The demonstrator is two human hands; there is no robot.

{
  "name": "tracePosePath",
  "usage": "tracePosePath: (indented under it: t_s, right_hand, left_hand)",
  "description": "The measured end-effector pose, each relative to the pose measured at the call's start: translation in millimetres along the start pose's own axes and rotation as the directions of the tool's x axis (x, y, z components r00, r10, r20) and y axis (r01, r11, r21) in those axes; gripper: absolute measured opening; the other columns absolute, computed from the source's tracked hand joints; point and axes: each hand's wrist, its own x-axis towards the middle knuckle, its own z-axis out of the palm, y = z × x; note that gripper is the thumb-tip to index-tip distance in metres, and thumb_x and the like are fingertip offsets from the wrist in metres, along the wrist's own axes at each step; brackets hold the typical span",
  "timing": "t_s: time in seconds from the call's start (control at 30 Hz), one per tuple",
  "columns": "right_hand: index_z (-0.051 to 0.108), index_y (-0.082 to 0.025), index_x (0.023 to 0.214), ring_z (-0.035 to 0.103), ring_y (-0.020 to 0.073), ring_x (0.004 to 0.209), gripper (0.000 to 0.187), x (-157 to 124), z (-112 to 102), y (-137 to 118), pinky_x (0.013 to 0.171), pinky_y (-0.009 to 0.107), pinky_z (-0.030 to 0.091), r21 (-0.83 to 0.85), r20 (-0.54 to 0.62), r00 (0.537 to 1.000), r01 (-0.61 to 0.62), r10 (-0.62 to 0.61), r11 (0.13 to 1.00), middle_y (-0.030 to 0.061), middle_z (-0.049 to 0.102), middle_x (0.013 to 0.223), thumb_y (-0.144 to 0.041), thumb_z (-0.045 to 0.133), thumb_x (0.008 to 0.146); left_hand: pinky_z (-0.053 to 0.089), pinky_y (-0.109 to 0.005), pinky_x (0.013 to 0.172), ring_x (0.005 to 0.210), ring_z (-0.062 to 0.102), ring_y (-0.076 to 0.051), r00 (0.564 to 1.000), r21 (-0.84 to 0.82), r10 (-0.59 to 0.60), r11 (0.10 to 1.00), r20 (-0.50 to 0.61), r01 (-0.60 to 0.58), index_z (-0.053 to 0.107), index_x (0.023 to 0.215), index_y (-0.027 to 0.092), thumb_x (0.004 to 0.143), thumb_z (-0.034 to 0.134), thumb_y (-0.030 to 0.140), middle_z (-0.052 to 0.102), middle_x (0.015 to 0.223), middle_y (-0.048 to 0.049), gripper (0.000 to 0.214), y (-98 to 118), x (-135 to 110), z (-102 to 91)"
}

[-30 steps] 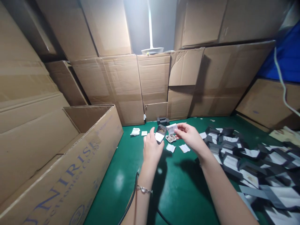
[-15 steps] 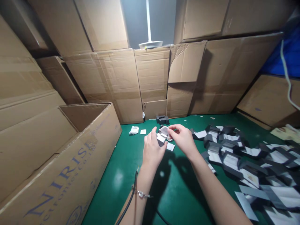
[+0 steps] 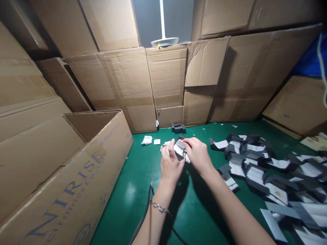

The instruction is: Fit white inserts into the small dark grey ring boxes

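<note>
My left hand is closed round a small black box with a white inside, held just above the green table. My right hand pinches a small white card at the box's open top; the card lies against or partly inside it, I cannot tell which. Behind the hands, a black foam piece rests near the cardboard wall. Left of them lie a crumpled white paper and a small white square. Part of another white paper shows beneath my fingers.
Many open black boxes with white linings are heaped on the right of the green table. A large open carton stands at the left. Stacked cartons wall off the back, below a white lamp. A black cable runs along my left forearm.
The white card, held up and tilted over the box before, is now lower, down at its opening. Both hands have shifted slightly to the right in view.
</note>
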Motion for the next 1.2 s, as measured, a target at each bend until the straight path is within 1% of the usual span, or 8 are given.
tracePosePath:
  t_s: [0.27, 0.37, 0.43, 0.6, 0.73, 0.9, 1.0, 1.2]
  right_hand:
    - [0.066, -0.019, 0.079, 0.053, 0.0141, 0.085, 0.016, -1.4, -9.8, 0.9, 0.073, 0.027, 0.037, -0.074, -0.048, 0.994, -0.101, 0.098, 0.992, -0.0002, 0.058, 0.091, -0.031, 0.055, 0.081]
    - [0.059, -0.014, 0.080, 0.050, 0.0135, 0.080, 0.025, 2.4, -7.0, 4.9, 0.071, 0.026, 0.039, 0.054, -0.190, 0.977, -0.083, 0.092, 0.995, 0.0040, 0.055, 0.091, -0.037, 0.059, 0.074]
    - [0.057, -0.013, 0.091, 0.051, 0.0137, 0.080, 0.037, 5.1, -2.2, 7.9, 0.071, 0.026, 0.041, 0.239, -0.180, 0.967, -0.132, 0.178, 0.962, 0.0057, 0.056, 0.096, -0.043, 0.060, 0.070]
    - [0.056, -0.011, 0.103, 0.055, 0.0152, 0.085, 0.050, 4.9, 12.8, 10.5, 0.072, 0.025, 0.045, 0.590, -0.006, 0.963, -0.213, 0.268, 0.779, 0.0085, 0.058, 0.100, -0.050, 0.053, 0.072]
    - [0.057, -0.009, 0.104, 0.056, 0.0149, 0.088, 0.045, 4.7, 18.6, 10.7, 0.076, 0.024, 0.046, 0.669, 0.008, 0.933, -0.272, 0.360, 0.691, 0.0103, 0.058, 0.103, -0.039, 0.055, 0.071]
    - [0.064, -0.010, 0.098, 0.057, 0.0160, 0.091, 0.034, 6.8, 17.2, 14.8, 0.081, 0.027, 0.043, 0.536, -0.013, 0.926, -0.313, 0.378, 0.784, 0.0074, 0.061, 0.100, -0.026, 0.053, 0.070]
    - [0.066, -0.013, 0.096, 0.057, 0.0153, 0.090, 0.032, 6.0, 15.6, 19.0, 0.081, 0.026, 0.043, 0.464, -0.052, 0.938, -0.282, 0.343, 0.840, 0.0046, 0.061, 0.098, -0.021, 0.049, 0.069]
    - [0.065, -0.012, 0.093, 0.057, 0.0143, 0.086, 0.032, 4.0, 14.6, 19.1, 0.080, 0.026, 0.044, 0.538, -0.130, 0.933, -0.218, 0.336, 0.814, 0.0045, 0.062, 0.095, -0.027, 0.051, 0.069]
  left_hand:
    - [0.047, -0.040, 0.078, 0.093, 0.046, -0.026, 0.992, 0.024, 0.110, 0.994, -0.056, -0.109, 0.024, 0.136, 0.012, 0.076, 0.065, 0.022, 0.051, 0.107, -0.0152, 0.073, 1.3, 1.1, -1.8]
    - [0.046, -0.041, 0.082, 0.097, 0.046, -0.026, 0.991, -0.011, 0.094, 0.995, -0.091, -0.096, 0.024, 0.137, 0.012, 0.077, 0.065, 0.023, 0.050, 0.111, -0.0158, 0.073, 4.3, 2.3, -3.1]
    - [0.045, -0.042, 0.085, 0.100, 0.047, -0.026, 0.992, -0.054, 0.064, 0.996, -0.106, -0.070, 0.023, 0.137, 0.014, 0.077, 0.066, 0.025, 0.050, 0.113, -0.0152, 0.074, 8.4, 2.6, -3.9]
    - [0.041, -0.038, 0.091, 0.105, 0.047, -0.022, 0.984, -0.235, -0.176, 0.958, -0.026, 0.165, 0.023, 0.137, 0.020, 0.070, 0.073, 0.022, 0.052, 0.110, -0.0095, 0.083, 20.5, 1.3, -4.4]
    - [0.040, -0.035, 0.091, 0.105, 0.048, -0.020, 0.917, -0.358, -0.379, 0.845, 0.123, 0.397, 0.025, 0.136, 0.020, 0.069, 0.072, 0.023, 0.051, 0.110, -0.0085, 0.082, 24.3, 3.0, -2.7]
    - [0.040, -0.037, 0.091, 0.104, 0.049, -0.021, 0.819, -0.384, -0.484, 0.725, 0.307, 0.572, 0.023, 0.138, 0.016, 0.070, 0.070, 0.028, 0.053, 0.107, -0.0097, 0.084, 24.8, 2.6, 1.4]
    - [0.041, -0.037, 0.091, 0.106, 0.048, -0.021, 0.862, -0.334, -0.438, 0.797, 0.254, 0.503, 0.024, 0.138, 0.019, 0.073, 0.069, 0.029, 0.050, 0.111, -0.0104, 0.081, 26.4, -2.0, 3.7]
    - [0.043, -0.039, 0.090, 0.107, 0.048, -0.023, 0.985, -0.214, -0.157, 0.962, 0.066, 0.168, 0.021, 0.135, 0.022, 0.072, 0.071, 0.020, 0.048, 0.116, -0.0109, 0.080, 27.3, -4.0, 0.8]
